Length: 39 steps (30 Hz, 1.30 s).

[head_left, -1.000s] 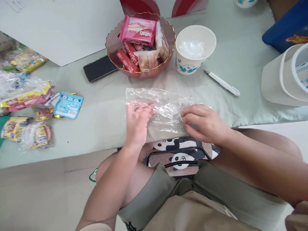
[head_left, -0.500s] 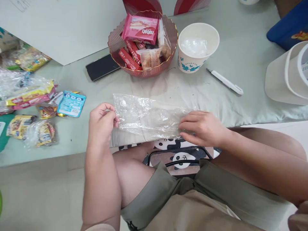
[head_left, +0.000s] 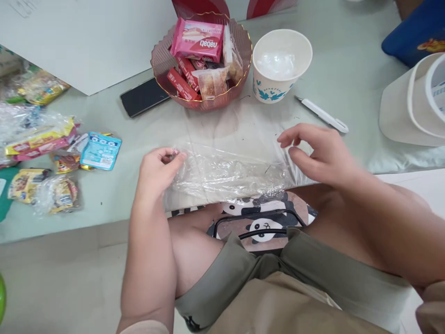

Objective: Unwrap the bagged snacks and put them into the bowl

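Note:
A clear plastic bag lies crinkled along the table's front edge, part of it over the edge. My left hand pinches its left end between thumb and fingers. Above the bag's right end, my right hand is lifted off, fingers parted and slightly curled, with nothing in them. Beyond the hands stand a scalloped pink bowl of packaged snacks and a white paper cup with clear plastic inside. A white utility knife rests just beyond my right hand.
A black phone lies left of the bowl, near a large white board. Several snack packets are spread on the left. At the right stand a white plastic bin and a blue container.
My right hand has let go of the bag's right end and risen up and to the right. My left hand has shifted slightly right, still pinching the bag.

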Each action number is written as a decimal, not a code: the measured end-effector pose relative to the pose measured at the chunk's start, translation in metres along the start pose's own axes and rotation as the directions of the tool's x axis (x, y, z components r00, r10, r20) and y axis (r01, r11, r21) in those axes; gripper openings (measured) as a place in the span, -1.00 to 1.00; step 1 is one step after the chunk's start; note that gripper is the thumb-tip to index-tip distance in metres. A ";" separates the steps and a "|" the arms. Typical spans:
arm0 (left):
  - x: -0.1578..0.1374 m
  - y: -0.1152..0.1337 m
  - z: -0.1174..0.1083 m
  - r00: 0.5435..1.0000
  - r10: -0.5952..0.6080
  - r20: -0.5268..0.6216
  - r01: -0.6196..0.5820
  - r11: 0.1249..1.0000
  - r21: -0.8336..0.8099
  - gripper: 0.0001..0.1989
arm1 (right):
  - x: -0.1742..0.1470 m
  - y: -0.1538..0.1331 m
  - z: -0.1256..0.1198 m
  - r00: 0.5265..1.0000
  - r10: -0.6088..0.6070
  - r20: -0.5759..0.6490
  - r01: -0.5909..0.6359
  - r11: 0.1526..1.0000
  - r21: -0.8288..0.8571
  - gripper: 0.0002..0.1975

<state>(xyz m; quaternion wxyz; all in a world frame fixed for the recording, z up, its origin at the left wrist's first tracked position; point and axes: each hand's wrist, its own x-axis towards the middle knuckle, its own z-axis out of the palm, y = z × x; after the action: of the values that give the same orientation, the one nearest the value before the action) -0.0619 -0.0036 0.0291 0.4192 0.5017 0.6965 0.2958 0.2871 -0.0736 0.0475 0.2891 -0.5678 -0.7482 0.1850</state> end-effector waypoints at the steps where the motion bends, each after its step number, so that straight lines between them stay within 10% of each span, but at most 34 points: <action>1: 0.001 0.001 0.003 0.999 0.009 -0.032 -0.008 0.999 0.035 -0.83 | 0.002 0.010 -0.003 0.997 -0.004 0.078 0.007 0.999 -0.038 -0.67; 5: 0.005 0.003 0.007 0.993 0.086 -0.076 -0.093 0.992 -0.086 -0.89 | 0.003 0.045 -0.009 0.927 -0.144 0.347 0.170 0.984 -0.047 -0.52; 10: 0.004 0.011 0.006 1.000 0.001 -0.016 -0.007 0.919 -0.395 -0.83 | -0.004 0.050 0.000 0.898 -0.204 0.390 0.243 0.969 -0.053 -0.59; 20: 0.006 0.015 0.005 0.994 -0.066 0.090 0.096 0.917 -0.388 -0.70 | 0.004 0.028 0.012 0.980 0.072 0.185 -0.090 0.991 0.095 -0.82; 27: 0.004 0.017 0.004 0.999 0.013 0.044 0.007 0.902 -0.431 -0.58 | 0.005 0.013 0.021 0.895 0.440 0.071 -0.365 0.632 0.684 -0.81; 39: 0.006 0.019 0.011 0.991 -0.055 0.118 0.105 0.871 -0.480 -0.78 | 0.011 0.003 0.020 0.847 0.517 0.124 -0.393 0.453 0.800 -0.84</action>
<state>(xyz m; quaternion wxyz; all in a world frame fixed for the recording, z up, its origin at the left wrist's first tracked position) -0.0441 0.0077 0.0378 0.5779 0.3657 0.5982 0.4176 0.2740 -0.0610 0.0326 0.5026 -0.5655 -0.3805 0.5318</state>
